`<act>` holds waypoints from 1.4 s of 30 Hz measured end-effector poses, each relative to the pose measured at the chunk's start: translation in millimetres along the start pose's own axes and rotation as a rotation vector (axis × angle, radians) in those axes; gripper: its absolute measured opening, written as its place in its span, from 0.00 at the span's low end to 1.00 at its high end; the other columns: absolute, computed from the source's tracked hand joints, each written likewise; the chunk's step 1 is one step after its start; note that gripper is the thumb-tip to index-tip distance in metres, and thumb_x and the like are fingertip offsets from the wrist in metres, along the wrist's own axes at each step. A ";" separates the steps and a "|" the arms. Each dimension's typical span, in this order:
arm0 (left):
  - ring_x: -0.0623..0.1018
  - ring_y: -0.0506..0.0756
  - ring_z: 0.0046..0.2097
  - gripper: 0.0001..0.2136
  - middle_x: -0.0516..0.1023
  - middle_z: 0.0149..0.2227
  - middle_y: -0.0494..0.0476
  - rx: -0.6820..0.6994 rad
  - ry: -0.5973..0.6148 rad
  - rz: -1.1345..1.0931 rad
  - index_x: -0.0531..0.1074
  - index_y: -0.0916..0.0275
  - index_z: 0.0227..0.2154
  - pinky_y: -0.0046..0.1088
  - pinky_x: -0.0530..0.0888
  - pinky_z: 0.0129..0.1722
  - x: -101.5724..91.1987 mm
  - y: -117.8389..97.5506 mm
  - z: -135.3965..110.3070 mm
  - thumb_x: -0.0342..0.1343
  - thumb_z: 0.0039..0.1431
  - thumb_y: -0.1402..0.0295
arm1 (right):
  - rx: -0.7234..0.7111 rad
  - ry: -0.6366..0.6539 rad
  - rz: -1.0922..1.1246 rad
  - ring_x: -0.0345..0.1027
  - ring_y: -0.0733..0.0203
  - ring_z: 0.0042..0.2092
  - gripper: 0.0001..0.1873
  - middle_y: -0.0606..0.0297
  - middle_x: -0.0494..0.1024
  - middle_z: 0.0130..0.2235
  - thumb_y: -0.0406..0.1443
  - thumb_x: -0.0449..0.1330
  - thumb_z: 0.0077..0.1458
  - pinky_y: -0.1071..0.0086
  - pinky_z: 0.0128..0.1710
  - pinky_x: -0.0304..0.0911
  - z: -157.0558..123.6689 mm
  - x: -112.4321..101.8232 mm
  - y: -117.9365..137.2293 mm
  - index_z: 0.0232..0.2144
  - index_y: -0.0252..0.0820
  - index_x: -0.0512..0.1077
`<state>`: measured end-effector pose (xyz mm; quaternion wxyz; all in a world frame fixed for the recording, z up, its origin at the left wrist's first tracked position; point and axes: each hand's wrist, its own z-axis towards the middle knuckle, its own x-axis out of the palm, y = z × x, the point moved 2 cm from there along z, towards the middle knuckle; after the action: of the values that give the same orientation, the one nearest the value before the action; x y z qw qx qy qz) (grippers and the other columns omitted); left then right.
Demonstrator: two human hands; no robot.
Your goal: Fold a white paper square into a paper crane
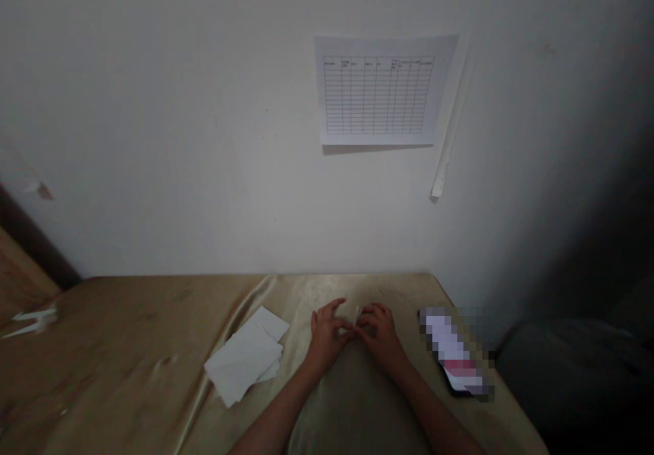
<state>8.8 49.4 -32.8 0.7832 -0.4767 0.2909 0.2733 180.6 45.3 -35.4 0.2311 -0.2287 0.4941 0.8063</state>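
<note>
Over the table's cloth, my left hand (325, 336) and my right hand (381, 336) meet with their fingertips close together. Thumb and index finger of each hand are pinched, and the other fingers are curled or raised. A small pale, whitish piece (357, 312) shows between the fingertips, mostly by my right hand; it is too small and dim to name. To the left of my left hand lies a loose stack of white paper sheets (245, 358), fanned unevenly and apart from the hand.
A phone (454, 353), its screen blurred out, lies at the table's right edge. The brownish cloth (148, 319) has folds. A printed table sheet (378, 94) hangs on the wall, beside a white strip (449, 135). White scraps (33, 320) lie far left.
</note>
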 end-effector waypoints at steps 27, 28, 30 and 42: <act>0.67 0.65 0.61 0.08 0.66 0.63 0.58 -0.007 -0.062 0.029 0.82 0.55 0.30 0.50 0.64 0.60 1.4 5.9 3.0 0.64 0.47 0.74 | -0.142 -0.081 -0.232 0.58 0.50 0.58 0.06 0.60 0.75 0.48 0.34 0.58 0.57 0.52 0.60 0.53 -3.9 3.3 -2.8 0.36 0.45 0.74; 0.67 0.65 0.61 0.07 0.66 0.63 0.58 -0.012 -0.066 0.032 0.82 0.55 0.30 0.50 0.64 0.60 1.2 5.4 2.9 0.65 0.47 0.73 | -0.155 -0.075 -0.245 0.57 0.50 0.58 0.07 0.59 0.75 0.48 0.34 0.57 0.58 0.51 0.60 0.52 -4.2 2.6 -1.8 0.37 0.45 0.74; 0.67 0.66 0.61 0.05 0.66 0.62 0.58 -0.021 -0.070 0.034 0.82 0.55 0.29 0.51 0.64 0.59 1.3 4.5 2.5 0.66 0.47 0.71 | -0.169 -0.065 -0.272 0.56 0.50 0.59 0.08 0.59 0.74 0.49 0.33 0.54 0.60 0.49 0.61 0.50 -4.9 1.5 0.2 0.39 0.45 0.73; 0.66 0.66 0.62 0.07 0.66 0.63 0.58 0.023 -0.080 0.009 0.82 0.55 0.29 0.51 0.63 0.60 0.4 5.2 2.0 0.68 0.46 0.72 | -0.036 -0.013 -0.337 0.59 0.50 0.57 0.09 0.60 0.72 0.51 0.30 0.56 0.59 0.46 0.60 0.49 -6.0 4.9 -2.9 0.36 0.48 0.74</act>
<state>5.8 53.3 -35.3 0.7985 -0.4551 0.2644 0.2923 179.3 41.7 -42.8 0.3621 -0.3072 0.4326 0.7664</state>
